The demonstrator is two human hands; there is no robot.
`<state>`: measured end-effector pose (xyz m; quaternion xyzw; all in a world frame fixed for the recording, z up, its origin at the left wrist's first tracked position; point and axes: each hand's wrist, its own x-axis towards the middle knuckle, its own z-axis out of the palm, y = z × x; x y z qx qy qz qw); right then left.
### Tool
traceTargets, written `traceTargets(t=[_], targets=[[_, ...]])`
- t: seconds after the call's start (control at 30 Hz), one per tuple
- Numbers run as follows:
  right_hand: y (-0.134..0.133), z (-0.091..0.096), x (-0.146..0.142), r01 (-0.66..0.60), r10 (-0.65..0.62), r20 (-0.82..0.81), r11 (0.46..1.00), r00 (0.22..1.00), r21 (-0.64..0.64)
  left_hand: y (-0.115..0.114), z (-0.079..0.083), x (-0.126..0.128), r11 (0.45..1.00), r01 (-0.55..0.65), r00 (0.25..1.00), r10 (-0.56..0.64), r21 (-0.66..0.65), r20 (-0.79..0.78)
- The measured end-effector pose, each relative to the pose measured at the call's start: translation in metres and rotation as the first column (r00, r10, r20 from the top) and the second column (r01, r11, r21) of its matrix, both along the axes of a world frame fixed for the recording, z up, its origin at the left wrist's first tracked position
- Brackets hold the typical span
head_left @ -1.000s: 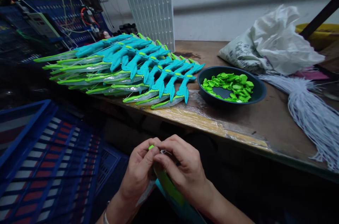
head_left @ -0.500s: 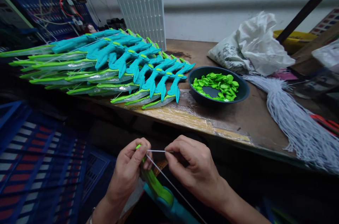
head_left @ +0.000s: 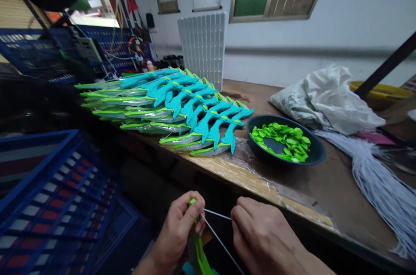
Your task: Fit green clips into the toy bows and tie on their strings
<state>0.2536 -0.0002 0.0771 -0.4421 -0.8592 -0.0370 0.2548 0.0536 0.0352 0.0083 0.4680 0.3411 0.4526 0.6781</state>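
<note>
Low in front of the table edge, my left hand (head_left: 179,229) is closed around the tip of a green and teal toy sword (head_left: 198,255). My right hand (head_left: 260,236) is closed in a pinch on a thin white string (head_left: 216,225) that runs from the sword's tip. The string is stretched between the two hands, and a second strand slants down to the right. On the table lies a fanned stack of finished toy swords (head_left: 182,110) in clear wrap. A dark bowl (head_left: 316,153) beside them holds several small green plastic pieces (head_left: 282,138).
A bundle of white strings (head_left: 380,184) lies at the table's right. A crumpled white bag (head_left: 328,97) sits behind the bowl, with a yellow basin (head_left: 380,91) beyond. Blue crates (head_left: 55,197) stand at my left. A white grid rack (head_left: 203,45) leans on the wall.
The hands have drawn further apart and the string between them is longer and taut. The camera has tilted up, so hands and sword sit lower in view.
</note>
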Motion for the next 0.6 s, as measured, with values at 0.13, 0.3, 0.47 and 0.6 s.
traceTargets(t=[0.13,0.3,0.47,0.6], targets=[[0.008,0.017,-0.002,-0.023,0.022,0.203,1.0,0.979,0.005,0.001,-0.001,0.004,1.0,0.015,1.0,-0.015,0.011,0.025],[0.026,0.039,-0.011,-0.015,-0.017,0.375,0.996,0.927,0.082,0.012,0.004,0.008,0.998,-0.028,0.989,0.035,-0.051,0.146],[0.046,0.072,-0.027,-0.166,-0.057,0.501,0.906,0.864,0.39,0.054,0.038,-0.018,0.945,-0.308,0.9,0.327,-0.111,0.288],[0.036,0.076,-0.034,-0.27,-0.001,0.454,0.803,0.891,0.532,0.11,0.093,-0.08,0.799,-0.586,0.71,0.586,-0.133,0.391]])
